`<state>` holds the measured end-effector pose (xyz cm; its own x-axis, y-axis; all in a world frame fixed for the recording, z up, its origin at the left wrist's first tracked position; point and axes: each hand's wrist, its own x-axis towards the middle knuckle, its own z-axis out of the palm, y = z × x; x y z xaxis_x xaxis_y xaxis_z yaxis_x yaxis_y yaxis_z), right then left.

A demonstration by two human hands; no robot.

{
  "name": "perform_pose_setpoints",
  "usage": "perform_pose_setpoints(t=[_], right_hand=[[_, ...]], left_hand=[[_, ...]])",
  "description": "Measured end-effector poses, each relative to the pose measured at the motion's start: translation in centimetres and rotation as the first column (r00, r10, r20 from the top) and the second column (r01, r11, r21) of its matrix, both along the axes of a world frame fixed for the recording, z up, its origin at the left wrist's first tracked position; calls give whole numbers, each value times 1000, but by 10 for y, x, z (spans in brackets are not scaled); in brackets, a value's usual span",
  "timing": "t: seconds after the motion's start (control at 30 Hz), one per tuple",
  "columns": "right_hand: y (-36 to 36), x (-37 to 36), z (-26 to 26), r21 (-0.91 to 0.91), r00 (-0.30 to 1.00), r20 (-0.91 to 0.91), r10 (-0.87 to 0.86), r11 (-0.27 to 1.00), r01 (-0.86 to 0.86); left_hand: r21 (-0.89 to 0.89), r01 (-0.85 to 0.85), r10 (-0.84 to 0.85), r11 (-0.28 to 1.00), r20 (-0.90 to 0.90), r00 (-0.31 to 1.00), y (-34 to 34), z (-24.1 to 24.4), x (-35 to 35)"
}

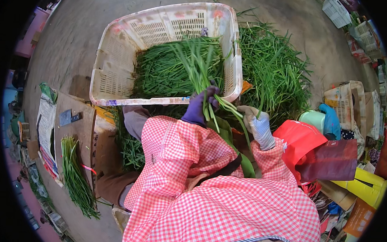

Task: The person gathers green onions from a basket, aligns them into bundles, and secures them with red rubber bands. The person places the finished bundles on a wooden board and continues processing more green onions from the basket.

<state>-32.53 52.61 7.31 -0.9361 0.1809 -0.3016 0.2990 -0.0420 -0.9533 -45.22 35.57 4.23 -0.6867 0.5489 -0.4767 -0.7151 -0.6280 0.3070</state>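
My left hand (pixel 200 103), in a purple glove, is closed around a small bunch of green chives (pixel 198 70). Their blurred leaves fan out over the near rim of a white plastic crate (pixel 124 101), and the pale stem ends point down toward my lap. In a grey-white knitted glove, my right hand (pixel 257 124) pinches a few stems at the right side of this bunch; one long leaf hangs below its fingers. Inside the crate lies a thick layer of chives (pixel 176 69). A loose heap of chives (pixel 272 66) spreads on the floor just right of the crate.
At left, a cardboard-topped box (pixel 84 123) bears a cleaver (pixel 69 117) and a tied chive bundle (pixel 76 177). Red bags (pixel 300 137) sit by my right elbow, near a yellow bag (pixel 360 187) and another crate (pixel 341 103). More greens (pixel 130 150) lie beside my left leg.
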Motion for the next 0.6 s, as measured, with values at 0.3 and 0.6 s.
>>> perform_pose_setpoints(t=[0.3,0.6], right_hand=[[49,23,-14,639,985,139,99,752,-165],[-10,-9,-35,649,908,28,419,683,-335]], left_hand=[[13,-131,131,991,-8,991,-15,11,-11],[-28,-156,156,987,-13,988,-22,15,-10]])
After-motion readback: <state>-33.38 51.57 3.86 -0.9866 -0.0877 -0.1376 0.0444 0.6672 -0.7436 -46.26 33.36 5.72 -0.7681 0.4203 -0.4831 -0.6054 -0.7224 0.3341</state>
